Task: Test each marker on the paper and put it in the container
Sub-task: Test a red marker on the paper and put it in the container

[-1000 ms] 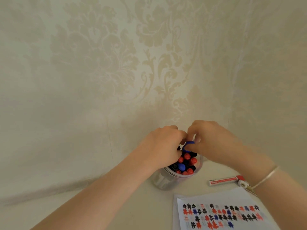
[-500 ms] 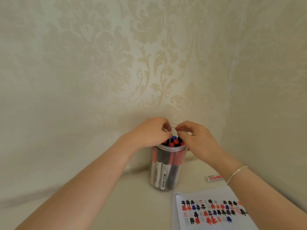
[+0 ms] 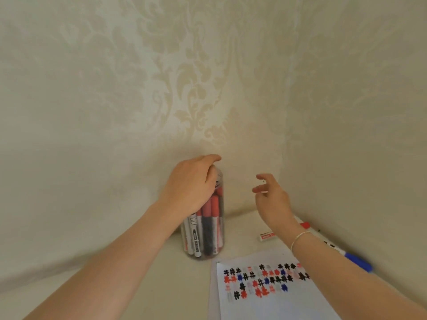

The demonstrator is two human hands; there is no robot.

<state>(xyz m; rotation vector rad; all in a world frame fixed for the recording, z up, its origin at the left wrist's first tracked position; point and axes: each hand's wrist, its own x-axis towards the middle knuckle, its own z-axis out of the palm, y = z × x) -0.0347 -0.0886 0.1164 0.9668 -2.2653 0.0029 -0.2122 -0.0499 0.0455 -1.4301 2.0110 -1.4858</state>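
Clear container (image 3: 204, 236): upright on a pale table (image 3: 161, 285), close against patterned wallpaper (image 3: 184, 88), packed with red and black markers standing on end. Left hand (image 3: 193, 183): draped over the container's top, fingers curled round its rim. Right hand (image 3: 271, 197): in the air to the right of the container, apart from it, fingers loosely spread, holding nothing; thin bracelet (image 3: 299, 237) at the wrist. Paper (image 3: 265, 294): flat, front-right of the container, carrying 3 rows of black, red and blue scribbles. Red marker (image 3: 268, 236) and blue marker (image 3: 357, 262): lying right of the container, beyond the paper, partly hidden by the right forearm.
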